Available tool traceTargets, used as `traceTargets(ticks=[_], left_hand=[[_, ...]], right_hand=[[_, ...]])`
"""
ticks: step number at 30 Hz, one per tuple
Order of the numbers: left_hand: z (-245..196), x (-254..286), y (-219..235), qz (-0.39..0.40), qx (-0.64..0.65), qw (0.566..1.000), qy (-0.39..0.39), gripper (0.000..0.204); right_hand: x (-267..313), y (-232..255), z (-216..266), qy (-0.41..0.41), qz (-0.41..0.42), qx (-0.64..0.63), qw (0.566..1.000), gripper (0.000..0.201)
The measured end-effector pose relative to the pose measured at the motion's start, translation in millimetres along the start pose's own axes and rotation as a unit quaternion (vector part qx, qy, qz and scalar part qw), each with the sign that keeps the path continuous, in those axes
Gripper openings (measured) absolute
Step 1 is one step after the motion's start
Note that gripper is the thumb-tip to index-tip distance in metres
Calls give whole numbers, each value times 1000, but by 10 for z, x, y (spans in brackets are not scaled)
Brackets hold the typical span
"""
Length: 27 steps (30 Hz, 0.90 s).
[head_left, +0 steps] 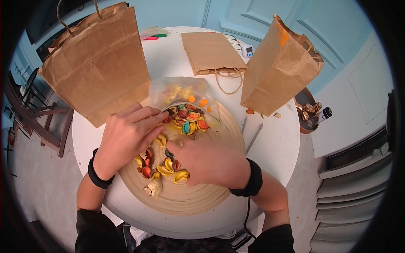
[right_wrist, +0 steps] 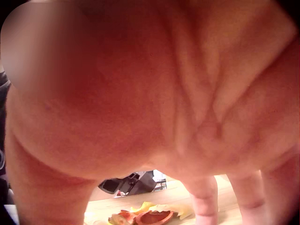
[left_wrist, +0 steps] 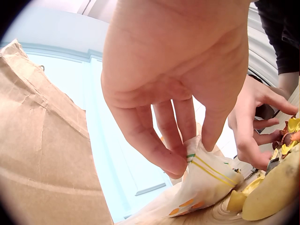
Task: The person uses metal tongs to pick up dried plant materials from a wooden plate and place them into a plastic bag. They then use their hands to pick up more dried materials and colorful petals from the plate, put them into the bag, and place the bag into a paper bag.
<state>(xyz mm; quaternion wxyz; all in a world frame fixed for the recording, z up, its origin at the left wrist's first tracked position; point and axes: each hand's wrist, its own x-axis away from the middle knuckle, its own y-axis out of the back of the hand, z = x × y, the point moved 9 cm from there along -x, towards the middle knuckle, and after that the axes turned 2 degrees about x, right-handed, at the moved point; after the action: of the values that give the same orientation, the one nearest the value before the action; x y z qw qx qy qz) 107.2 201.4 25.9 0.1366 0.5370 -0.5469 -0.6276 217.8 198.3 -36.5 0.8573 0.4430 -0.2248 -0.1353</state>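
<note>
My left hand (head_left: 128,130) pinches the rim of a clear zip bag (head_left: 159,87) between thumb and fingers; the left wrist view shows the bag's striped opening (left_wrist: 211,171) hanging from the fingertips. Colourful dried potpourri pieces fill the bag and lie at its mouth. More loose potpourri (head_left: 166,168), yellow, red and green, is spread on a round woven mat (head_left: 185,204) below the bag. Over this pile reaches my right hand (head_left: 215,162), its fingers pointing down and apart beside the pieces. The back of that hand hides part of the pile in the head view.
A tall paper bag (head_left: 99,63) stands at the left, another (head_left: 280,69) at the right. A flattened paper bag (head_left: 213,50) lies at the back beside a small timer (head_left: 248,51). Metal tweezers (head_left: 254,137) rest right of the mat, on the white table (head_left: 274,156).
</note>
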Motion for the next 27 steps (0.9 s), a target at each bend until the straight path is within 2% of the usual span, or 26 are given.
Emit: traceTargets(ticks=[3, 6, 9, 12, 18, 22, 27], left_hand=[[-3, -2, 4, -4, 1, 1000, 0, 27], [0, 1, 4, -7, 1, 1000, -1, 26], [-13, -5, 7, -10, -1, 1000, -6, 22], [-11, -7, -5, -7, -2, 1000, -5, 24], [11, 7, -46, 22, 0, 1000, 8, 26], [30, 21, -78, 37, 10, 999, 15, 26], [-12, 9, -29, 6, 6, 1000, -11, 19]], right_hand=[[-48, -6, 135, 47, -34, 0, 998, 63], [-31, 49, 282, 144, -196, 56, 968, 34], [-58, 4, 287, 161, -169, 53, 971, 24], [-143, -43, 235, 93, -56, 14, 994, 23], [-153, -88, 214, 111, -55, 52, 991, 18], [-142, -76, 134, 117, -68, 24, 991, 20], [-120, 139, 41, 100, -61, 9, 993, 30]])
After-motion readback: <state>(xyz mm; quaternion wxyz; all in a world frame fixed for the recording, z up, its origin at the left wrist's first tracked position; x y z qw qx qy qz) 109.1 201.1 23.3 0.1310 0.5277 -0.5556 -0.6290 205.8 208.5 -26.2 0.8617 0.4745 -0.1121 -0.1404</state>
